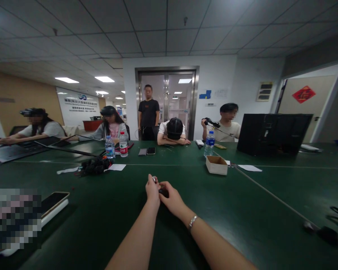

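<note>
Curling round a small dark object (163,192), the right hand (171,198) met the left hand (152,192) over the green table (101,198).
The object, mostly hidden, sat in the right hand's grasp; a silver piece (154,179) showed at the left hand's bent fingers, whose hold could not be told; a bracelet (192,222) circled the right wrist; a phone (55,201) lay toward the table's left edge; an open box (216,168) stood toward the far edge, a bottle (210,142) just behind it.

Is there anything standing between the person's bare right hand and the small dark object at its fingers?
Nothing visible does: the right hand holds the small dark object directly, with the bare left hand close beside it.
</note>
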A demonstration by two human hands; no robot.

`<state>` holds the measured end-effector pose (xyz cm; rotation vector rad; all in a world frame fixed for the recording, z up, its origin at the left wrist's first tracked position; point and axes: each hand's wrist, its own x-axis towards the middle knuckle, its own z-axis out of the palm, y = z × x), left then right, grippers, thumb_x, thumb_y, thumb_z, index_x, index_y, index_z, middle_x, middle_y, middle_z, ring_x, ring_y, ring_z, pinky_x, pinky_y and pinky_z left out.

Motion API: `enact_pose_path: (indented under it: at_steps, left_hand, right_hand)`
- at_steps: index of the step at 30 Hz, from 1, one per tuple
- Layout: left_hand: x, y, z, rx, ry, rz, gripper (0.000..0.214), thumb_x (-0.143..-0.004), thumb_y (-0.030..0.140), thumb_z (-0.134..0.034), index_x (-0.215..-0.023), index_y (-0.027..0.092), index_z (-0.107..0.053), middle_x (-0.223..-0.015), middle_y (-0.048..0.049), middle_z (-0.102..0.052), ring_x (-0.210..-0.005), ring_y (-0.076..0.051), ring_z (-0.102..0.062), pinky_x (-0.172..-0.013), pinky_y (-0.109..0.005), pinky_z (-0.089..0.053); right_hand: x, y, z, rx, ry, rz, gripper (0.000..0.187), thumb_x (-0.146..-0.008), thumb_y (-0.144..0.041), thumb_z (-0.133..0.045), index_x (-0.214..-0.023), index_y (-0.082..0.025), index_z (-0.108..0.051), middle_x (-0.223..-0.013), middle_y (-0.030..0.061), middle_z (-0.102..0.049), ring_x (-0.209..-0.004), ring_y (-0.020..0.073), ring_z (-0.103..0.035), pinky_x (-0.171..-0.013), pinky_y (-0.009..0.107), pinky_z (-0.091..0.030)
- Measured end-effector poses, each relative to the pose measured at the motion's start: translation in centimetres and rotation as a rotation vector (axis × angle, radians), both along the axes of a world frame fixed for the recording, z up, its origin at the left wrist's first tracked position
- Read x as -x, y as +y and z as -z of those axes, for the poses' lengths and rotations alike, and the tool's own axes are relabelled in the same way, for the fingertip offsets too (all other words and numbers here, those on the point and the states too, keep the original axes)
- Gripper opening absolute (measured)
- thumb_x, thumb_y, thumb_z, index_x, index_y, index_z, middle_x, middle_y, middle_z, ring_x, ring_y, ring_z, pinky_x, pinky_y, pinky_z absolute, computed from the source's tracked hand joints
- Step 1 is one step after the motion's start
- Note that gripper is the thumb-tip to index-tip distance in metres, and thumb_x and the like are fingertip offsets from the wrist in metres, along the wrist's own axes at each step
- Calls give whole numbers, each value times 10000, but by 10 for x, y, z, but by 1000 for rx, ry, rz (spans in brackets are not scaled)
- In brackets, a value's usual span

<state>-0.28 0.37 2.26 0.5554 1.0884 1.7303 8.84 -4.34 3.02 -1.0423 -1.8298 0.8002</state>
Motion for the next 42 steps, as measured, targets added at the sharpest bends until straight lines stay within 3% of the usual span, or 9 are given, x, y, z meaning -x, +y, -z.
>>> enact_pose_path:
  at_steps: [3,7,12,15,18,24,28,37,42]
  left_hand:
    - [1,3,4,0,-8,26,442,-787,593,-470,-789,159,-555,-603,20,-487,-484,-87,-463,-472,-220,-371]
    - [-11,4,10,-78,131,82,514,-741,660,-486,-806,155,-559,-587,24,-486,-524,-103,-489,-515,-231,-395]
    - [-14,7,15,-175,208,138,464,-744,600,-544,-813,143,-579,-658,0,-532,-575,-88,-512,-559,-214,-429]
    - [-9,8,15,-189,169,206,389,-747,523,-597,-886,160,-572,-770,-33,-588,-675,-112,-598,-627,-234,-488]
    - [-5,7,13,-191,173,281,344,-764,497,-589,-856,165,-569,-748,-29,-592,-651,-125,-634,-610,-250,-512]
    - [-3,3,7,-141,488,298,309,-753,450,-601,-764,143,-633,-743,-54,-641,-535,-110,-599,-428,-190,-403]
    - [-2,3,9,-190,597,317,228,-756,373,-604,-755,153,-666,-729,-52,-660,-614,-119,-600,-491,-190,-417]
    - [-4,1,7,-179,572,380,225,-707,380,-661,-734,157,-671,-688,-47,-658,-621,-136,-589,-567,-232,-454]
    - [-2,9,11,-203,581,427,163,-696,292,-682,-783,154,-679,-715,-61,-675,-672,-150,-613,-616,-247,-467]
  right_hand:
    - [-3,1,0,-17,-62,12,402,-780,-143,-509,-1174,-223,-512,-1055,54,-655,-977,200,-618,-863,341,-476]
    - [-16,1,0,-144,-212,74,485,-763,-87,-503,-1230,-217,-510,-1175,76,-605,-1086,205,-563,-958,347,-420]
    - [-36,6,1,-225,-356,161,240,-810,-195,-517,-1028,-207,-618,-1000,77,-619,-925,202,-588,-850,325,-458]
    - [-47,13,5,-208,-337,225,192,-821,-235,-517,-977,-193,-620,-946,73,-620,-898,199,-584,-843,332,-454]
    - [-54,21,9,-185,-297,275,180,-800,-241,-542,-958,-191,-611,-936,65,-616,-886,194,-579,-832,336,-456]
    - [-56,27,12,-155,-225,259,167,-767,-239,-567,-926,-209,-608,-920,37,-597,-854,176,-567,-802,333,-462]
    - [-56,27,12,-154,-193,270,187,-764,-227,-568,-946,-208,-610,-926,31,-584,-860,168,-557,-804,326,-458]
    - [-57,29,12,-163,-179,278,200,-746,-184,-577,-939,-210,-622,-907,25,-571,-843,160,-547,-802,319,-463]
    - [-55,31,13,-176,-168,285,219,-734,-144,-574,-939,-201,-629,-904,31,-567,-846,158,-548,-800,306,-462]
